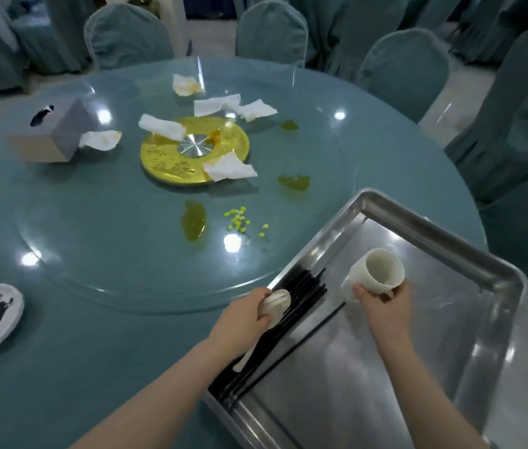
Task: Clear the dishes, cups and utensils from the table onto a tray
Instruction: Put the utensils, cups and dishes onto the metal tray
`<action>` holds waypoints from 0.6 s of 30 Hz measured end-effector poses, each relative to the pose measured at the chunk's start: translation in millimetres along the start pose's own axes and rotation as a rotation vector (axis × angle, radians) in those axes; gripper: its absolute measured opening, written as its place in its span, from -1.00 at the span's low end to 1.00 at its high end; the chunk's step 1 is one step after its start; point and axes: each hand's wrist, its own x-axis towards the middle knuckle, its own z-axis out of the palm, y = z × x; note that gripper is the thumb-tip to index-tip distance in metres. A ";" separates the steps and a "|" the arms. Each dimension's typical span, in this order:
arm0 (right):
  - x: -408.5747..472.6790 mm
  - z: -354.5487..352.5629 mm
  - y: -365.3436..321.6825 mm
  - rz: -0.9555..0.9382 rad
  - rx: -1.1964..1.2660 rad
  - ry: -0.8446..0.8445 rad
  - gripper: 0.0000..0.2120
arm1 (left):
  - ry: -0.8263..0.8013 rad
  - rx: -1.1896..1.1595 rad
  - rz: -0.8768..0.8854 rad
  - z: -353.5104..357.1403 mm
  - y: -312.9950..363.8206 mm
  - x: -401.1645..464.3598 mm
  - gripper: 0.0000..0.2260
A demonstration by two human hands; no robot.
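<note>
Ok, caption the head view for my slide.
Left hand lays spoons beside chopsticks; right hand holds stacked cups over tray.

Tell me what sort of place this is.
Probably a banquet hall or restaurant after a meal: a round table with a glass turntable, rows of cloth-covered chairs, and used napkins left behind.

teal table (94, 335), silver tray (470, 254), white cup (376, 275), black chopsticks (301, 296)
</note>
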 end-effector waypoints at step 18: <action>52.6 5.2 32.6 0.120 -0.119 -0.146 -0.42 | -0.036 0.166 0.070 63.3 39.4 39.6 -0.56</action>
